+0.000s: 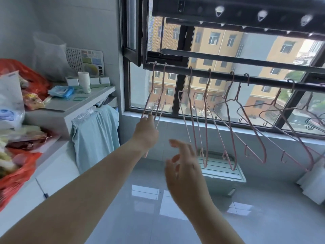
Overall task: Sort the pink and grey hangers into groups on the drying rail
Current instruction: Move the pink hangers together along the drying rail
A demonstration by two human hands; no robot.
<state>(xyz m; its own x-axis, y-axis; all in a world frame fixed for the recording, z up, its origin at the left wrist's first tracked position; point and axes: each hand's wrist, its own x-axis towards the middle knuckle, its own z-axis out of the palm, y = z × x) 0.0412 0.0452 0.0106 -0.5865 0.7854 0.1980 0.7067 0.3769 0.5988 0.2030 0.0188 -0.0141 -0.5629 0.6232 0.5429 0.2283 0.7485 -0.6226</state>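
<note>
Mid-frame, the left hand [146, 133] seems to pinch two pink hangers [163, 80] on the drying rail [219, 76]. The right hand [183, 162] hovers open.

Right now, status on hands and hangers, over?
Left hand grips two pink hangers at the left end of the rail. Right hand open, empty. Grey hangers farther right, among pink. Nothing in the way.

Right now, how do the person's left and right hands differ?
The left hand is raised higher and grips the two leftmost pink hangers; the right hand sits lower, fingers loosely spread, holding nothing. Both reach toward the drying rail.
</note>
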